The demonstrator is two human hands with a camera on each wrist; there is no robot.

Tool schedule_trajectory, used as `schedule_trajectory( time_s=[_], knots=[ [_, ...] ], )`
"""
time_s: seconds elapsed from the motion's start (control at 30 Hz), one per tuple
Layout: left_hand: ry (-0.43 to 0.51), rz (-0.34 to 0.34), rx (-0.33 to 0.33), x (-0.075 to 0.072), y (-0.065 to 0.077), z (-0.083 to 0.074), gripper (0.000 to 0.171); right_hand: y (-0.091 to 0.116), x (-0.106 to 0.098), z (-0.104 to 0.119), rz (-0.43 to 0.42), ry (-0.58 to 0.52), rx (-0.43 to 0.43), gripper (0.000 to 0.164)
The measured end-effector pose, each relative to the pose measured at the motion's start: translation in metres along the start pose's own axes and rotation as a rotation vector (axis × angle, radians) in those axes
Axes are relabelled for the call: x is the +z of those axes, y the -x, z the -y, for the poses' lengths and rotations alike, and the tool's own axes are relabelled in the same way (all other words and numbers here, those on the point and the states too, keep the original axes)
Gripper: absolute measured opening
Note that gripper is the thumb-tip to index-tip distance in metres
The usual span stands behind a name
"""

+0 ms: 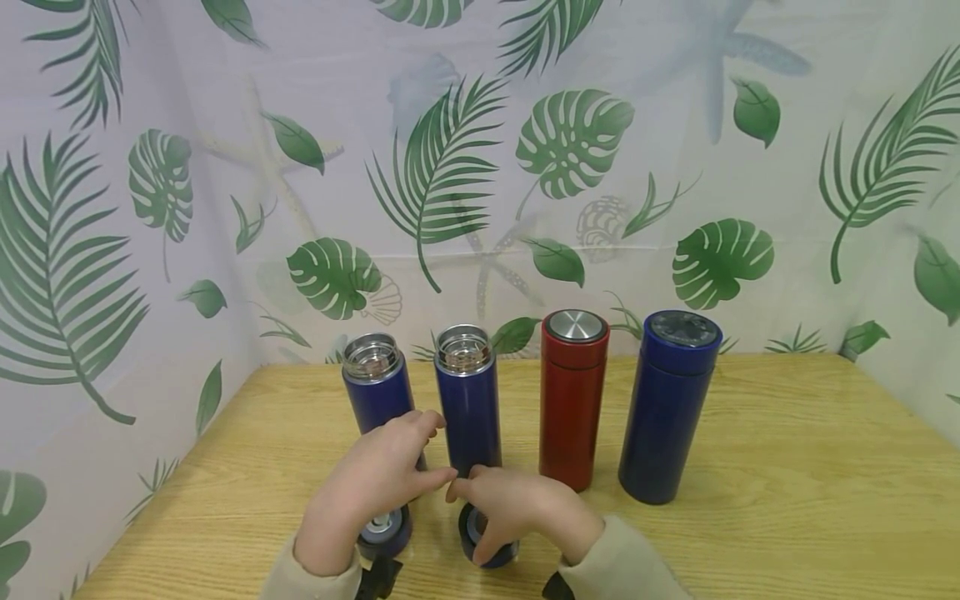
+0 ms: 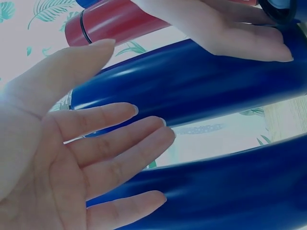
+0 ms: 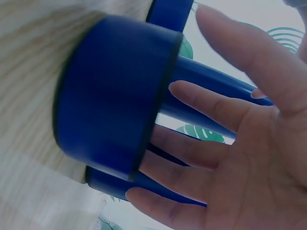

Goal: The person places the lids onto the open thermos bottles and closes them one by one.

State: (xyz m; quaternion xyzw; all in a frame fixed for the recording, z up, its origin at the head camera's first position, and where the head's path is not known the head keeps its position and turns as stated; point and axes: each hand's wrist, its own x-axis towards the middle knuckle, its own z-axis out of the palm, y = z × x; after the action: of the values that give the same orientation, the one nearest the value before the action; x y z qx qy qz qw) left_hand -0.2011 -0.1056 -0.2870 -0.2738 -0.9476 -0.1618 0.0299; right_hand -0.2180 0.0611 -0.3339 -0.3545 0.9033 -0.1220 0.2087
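Two blue thermos flasks stand uncapped side by side, a left one point(image 1: 375, 400) and a right one point(image 1: 470, 408), with shiny steel rims. My left hand point(image 1: 375, 471) hovers in front of them, fingers loosely spread and palm toward the flasks, holding nothing. Below it a blue lid point(image 1: 397, 542) lies on the table, partly hidden by the hand. Over a second blue lid point(image 1: 501, 557) is my right hand point(image 1: 521, 504). The right wrist view shows this lid point(image 3: 115, 96) upside down on the wood, the relaxed fingers point(image 3: 211, 105) near its rim and the thumb held apart.
Right of the uncapped pair stand a red flask point(image 1: 572, 408) with a silver top and a capped blue flask point(image 1: 667, 417), tilted in this view. All stand on a wooden table point(image 1: 810, 483). A leaf-patterned cloth point(image 1: 480, 167) hangs behind and at the sides.
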Motion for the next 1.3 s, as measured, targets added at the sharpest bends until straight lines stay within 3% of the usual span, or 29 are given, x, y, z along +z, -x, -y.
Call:
schedule_trajectory(
  time_s=[0.53,0.87,1.3],
  knots=[
    [-0.007,-0.016,-0.003,0.002,-0.001,-0.001,0.045,-0.011,0.008,-0.001,0.051,0.057,0.006,0.056],
    [-0.014,-0.019,0.014,0.003,-0.001,-0.001,0.045,-0.012,0.013,-0.001,0.034,0.121,0.023,0.051],
    [-0.011,-0.017,0.022,0.003,-0.001,-0.002,0.045,-0.008,0.009,-0.002,0.02,0.084,-0.018,0.047]
  ],
)
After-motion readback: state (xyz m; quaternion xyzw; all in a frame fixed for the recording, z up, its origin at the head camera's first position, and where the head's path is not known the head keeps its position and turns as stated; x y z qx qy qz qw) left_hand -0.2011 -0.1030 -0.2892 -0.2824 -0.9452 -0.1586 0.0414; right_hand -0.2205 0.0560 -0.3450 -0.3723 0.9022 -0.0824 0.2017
